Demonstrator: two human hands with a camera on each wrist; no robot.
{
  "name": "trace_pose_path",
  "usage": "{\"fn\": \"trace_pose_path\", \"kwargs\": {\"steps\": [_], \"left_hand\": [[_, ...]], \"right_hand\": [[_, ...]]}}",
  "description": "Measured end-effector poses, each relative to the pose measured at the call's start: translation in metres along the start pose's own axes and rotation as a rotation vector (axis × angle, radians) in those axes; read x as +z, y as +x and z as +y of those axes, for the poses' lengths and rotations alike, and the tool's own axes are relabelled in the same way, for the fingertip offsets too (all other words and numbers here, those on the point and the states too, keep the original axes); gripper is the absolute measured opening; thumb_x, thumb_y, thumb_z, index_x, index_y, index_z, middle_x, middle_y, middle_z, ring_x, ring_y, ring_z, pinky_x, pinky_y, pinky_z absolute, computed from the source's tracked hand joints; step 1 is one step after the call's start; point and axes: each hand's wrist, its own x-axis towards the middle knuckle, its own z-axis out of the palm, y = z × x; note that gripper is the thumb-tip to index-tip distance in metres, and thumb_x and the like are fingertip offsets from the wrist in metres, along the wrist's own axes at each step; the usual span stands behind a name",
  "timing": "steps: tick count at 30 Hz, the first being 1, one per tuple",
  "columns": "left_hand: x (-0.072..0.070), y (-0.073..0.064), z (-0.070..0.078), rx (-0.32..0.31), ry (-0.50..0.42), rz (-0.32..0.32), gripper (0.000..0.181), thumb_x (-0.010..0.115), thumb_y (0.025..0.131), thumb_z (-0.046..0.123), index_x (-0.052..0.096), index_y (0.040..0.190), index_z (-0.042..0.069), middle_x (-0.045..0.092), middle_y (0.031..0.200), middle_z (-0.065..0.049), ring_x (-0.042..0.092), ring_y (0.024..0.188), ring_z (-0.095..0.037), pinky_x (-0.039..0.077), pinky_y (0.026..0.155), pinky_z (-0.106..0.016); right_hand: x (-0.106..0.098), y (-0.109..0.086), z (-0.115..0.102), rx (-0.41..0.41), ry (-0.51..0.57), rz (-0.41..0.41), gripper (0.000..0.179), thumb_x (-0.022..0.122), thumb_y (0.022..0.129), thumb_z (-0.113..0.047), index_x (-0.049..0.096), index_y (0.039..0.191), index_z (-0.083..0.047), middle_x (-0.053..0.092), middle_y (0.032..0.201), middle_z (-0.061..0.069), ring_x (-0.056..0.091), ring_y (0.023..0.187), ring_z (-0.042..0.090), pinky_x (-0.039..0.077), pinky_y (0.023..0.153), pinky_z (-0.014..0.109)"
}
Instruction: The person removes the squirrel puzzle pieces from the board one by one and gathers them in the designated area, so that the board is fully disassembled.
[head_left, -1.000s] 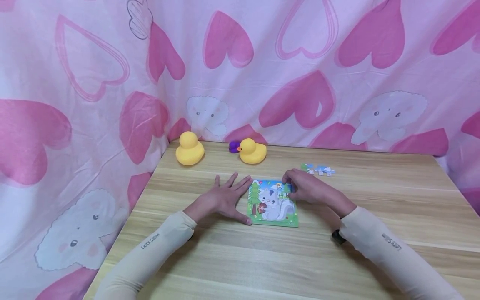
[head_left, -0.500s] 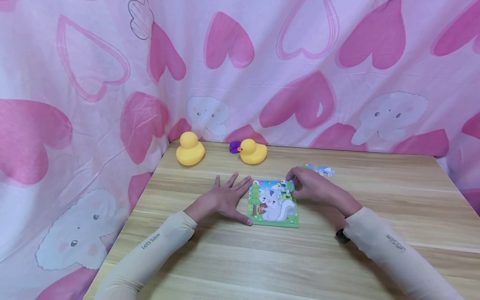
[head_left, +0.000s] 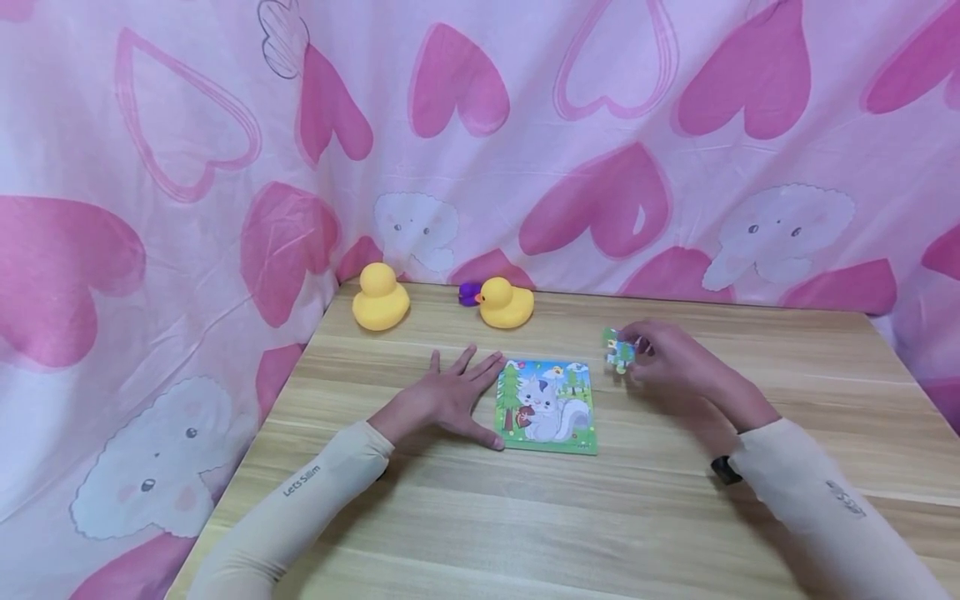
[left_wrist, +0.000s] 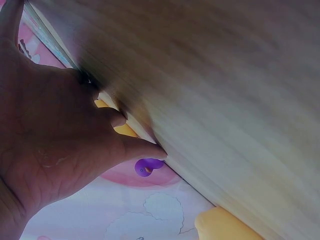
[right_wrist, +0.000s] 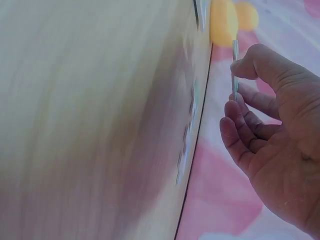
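A square jigsaw puzzle board with a white squirrel picture lies flat on the table. My left hand rests at its left side, fingers spread, with the thumb and index fingertips right at the board's edge. In the left wrist view the left hand lies on the wood. To the right of the board, my right hand pinches a jigsaw piece with a green tree print. The right wrist view shows that jigsaw piece edge-on, raised above the table, between thumb and fingers of the right hand.
Loose jigsaw pieces lie on the table beyond the right hand, mostly hidden by it in the head view. Two yellow rubber ducks and a small purple duck stand at the back edge, before a pink heart-patterned curtain.
My right hand has moved right, from the board's upper right corner to beside the loose pieces, taking the jigsaw piece along. My left hand has stayed in place.
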Motion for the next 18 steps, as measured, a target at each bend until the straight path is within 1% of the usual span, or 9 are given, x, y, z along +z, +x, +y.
{"fn": "trace_pose_path", "kwargs": {"steps": [5,10,14,18], "left_hand": [[-0.001,-0.001,0.001,0.01,0.017,0.005,0.135,0.063,0.072,0.096,-0.005,0.171,0.033,-0.007,0.18,0.014,-0.011,0.168,-0.032,-0.003,0.123,-0.082],[-0.003,-0.002,0.002,0.011,0.017,0.005,0.135,0.063,0.072,0.095,-0.005,0.171,0.033,-0.007,0.18,0.013,-0.01,0.168,-0.032,-0.002,0.123,-0.082],[-0.002,-0.002,0.002,0.008,0.01,0.001,0.135,0.062,0.072,0.096,-0.007,0.171,0.034,-0.009,0.18,0.014,-0.011,0.168,-0.031,-0.002,0.123,-0.082],[-0.002,-0.002,0.002,0.008,0.009,0.002,0.135,0.063,0.072,0.095,-0.007,0.171,0.033,-0.009,0.18,0.014,-0.011,0.168,-0.032,-0.003,0.123,-0.082]], "right_hand": [[-0.014,-0.009,0.025,-0.006,-0.044,0.035,0.047,0.075,0.086,-0.003,0.068,0.132,-0.004,0.073,0.119,0.012,0.066,0.105,0.029,0.059,0.09,0.048],[-0.027,-0.017,0.051,-0.002,-0.088,0.068,0.05,0.076,0.085,-0.004,0.067,0.134,-0.003,0.073,0.12,0.015,0.066,0.106,0.031,0.057,0.088,0.048],[-0.035,-0.022,0.067,0.016,-0.117,0.077,0.052,0.078,0.086,-0.005,0.067,0.136,-0.002,0.071,0.124,0.018,0.066,0.107,0.034,0.058,0.09,0.053],[-0.041,-0.026,0.076,0.028,-0.146,0.072,0.053,0.079,0.087,-0.008,0.066,0.138,-0.002,0.067,0.128,0.021,0.065,0.11,0.037,0.057,0.093,0.06]]}}
